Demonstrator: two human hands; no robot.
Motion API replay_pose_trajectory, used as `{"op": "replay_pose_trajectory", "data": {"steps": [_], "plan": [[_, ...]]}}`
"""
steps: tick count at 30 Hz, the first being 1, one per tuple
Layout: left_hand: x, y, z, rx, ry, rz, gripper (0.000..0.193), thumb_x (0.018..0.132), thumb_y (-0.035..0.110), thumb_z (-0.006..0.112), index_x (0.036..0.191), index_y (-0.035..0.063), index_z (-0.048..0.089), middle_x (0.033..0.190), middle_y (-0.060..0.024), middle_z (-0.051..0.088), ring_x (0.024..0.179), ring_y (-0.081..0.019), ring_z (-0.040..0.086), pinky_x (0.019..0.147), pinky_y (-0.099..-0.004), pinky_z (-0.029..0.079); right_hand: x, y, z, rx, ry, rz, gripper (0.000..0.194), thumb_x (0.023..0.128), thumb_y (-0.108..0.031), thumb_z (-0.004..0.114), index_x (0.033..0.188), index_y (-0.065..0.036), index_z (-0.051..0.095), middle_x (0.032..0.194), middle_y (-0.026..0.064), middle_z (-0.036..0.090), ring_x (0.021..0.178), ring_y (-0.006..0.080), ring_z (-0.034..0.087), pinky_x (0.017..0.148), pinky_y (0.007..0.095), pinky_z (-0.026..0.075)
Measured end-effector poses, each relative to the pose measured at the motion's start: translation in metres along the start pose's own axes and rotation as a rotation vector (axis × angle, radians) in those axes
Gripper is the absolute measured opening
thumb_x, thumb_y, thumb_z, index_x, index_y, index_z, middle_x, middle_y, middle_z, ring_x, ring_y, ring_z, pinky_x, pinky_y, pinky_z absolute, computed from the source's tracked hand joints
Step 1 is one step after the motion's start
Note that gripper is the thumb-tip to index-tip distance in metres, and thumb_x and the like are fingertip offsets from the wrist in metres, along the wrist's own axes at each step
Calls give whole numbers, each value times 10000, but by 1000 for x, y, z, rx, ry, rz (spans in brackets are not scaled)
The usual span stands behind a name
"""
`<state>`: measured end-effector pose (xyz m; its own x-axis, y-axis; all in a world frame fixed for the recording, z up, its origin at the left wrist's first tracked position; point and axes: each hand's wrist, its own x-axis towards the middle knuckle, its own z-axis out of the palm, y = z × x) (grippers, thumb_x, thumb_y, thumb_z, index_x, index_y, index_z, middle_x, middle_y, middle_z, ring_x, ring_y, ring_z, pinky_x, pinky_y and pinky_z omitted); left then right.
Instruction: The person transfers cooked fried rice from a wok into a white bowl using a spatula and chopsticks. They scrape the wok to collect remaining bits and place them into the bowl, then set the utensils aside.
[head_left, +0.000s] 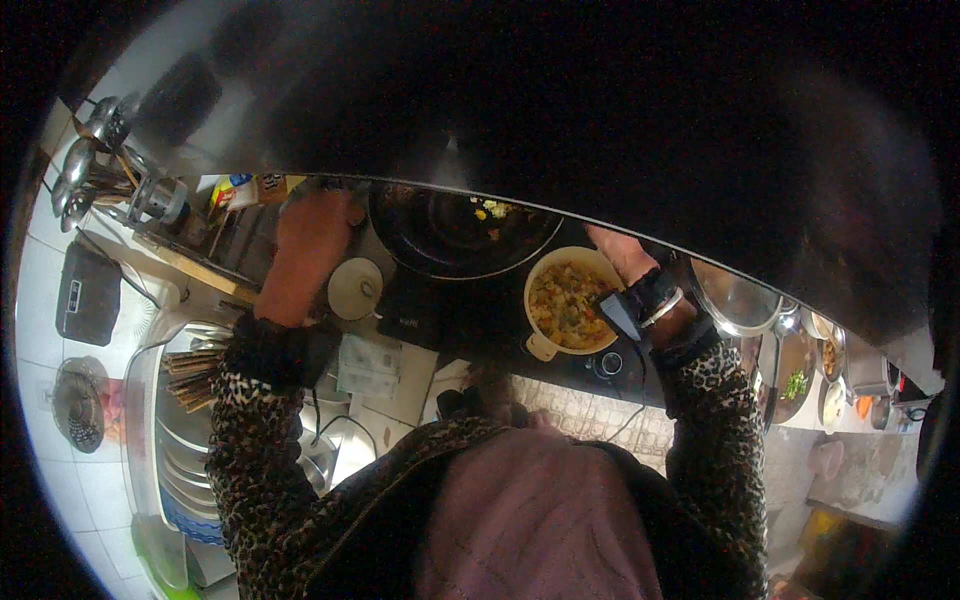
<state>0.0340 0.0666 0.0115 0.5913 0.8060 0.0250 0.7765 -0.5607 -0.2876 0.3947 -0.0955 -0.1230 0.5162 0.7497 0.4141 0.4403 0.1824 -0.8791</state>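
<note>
A black wok (442, 251) sits on the dark cooktop (465, 315), with yellow and white bits of food (491, 208) in it. To its left is my left hand (315, 229), fingers near the wok's rim; a dark shape by the fingertips is too dim to name. My right hand (624, 249) reaches forward to the right of the wok, its fingers hidden under a dark overhanging panel (600, 135). Just below that hand stands a cream pot (541, 346) filled with chopped cooked food (571, 304). Near my left wrist is a white cup (355, 289).
At left are a rack of plates (187, 450), bundled chopsticks (195, 375), hanging metal ladles (79, 165) and food packets (247, 191). To the right stand a metal pan (735, 296), chopped greens (795, 384) and small bowls (834, 405). A cable (637, 405) hangs from my right wrist.
</note>
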Motion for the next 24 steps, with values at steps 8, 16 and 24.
{"op": "replay_pose_trajectory", "data": {"steps": [8, 16, 24], "plan": [[38, 31, 21, -179, 431, 164, 442, 833, 112, 543, 1268, 36, 554, 1242, -273, 572, 1076, -429, 600, 896, -518, 507, -10, 1, -9, 17, -11, 5, 281, 993, -192, 549, 1125, 50, 602, 1002, 139, 686, 924, 199, 668, 820, 319, 549], [11, -2, -20, -90, 353, 162, 421, 768, 165, 628, 1178, 72, 642, 1222, -208, 611, 1094, -377, 602, 909, -459, 502, -13, 3, -18, 6, -2, -5, 274, 989, -186, 557, 1130, 45, 601, 1019, 137, 683, 936, 198, 662, 826, 320, 546], [66, -18, -26, -145, 353, 256, 379, 754, 153, 627, 1123, 68, 655, 1168, -207, 626, 1061, -378, 613, 890, -461, 505, -27, -6, -29, 16, -30, 28, 269, 985, -180, 565, 1135, 40, 600, 1035, 135, 679, 947, 197, 657, 832, 322, 542]]}}
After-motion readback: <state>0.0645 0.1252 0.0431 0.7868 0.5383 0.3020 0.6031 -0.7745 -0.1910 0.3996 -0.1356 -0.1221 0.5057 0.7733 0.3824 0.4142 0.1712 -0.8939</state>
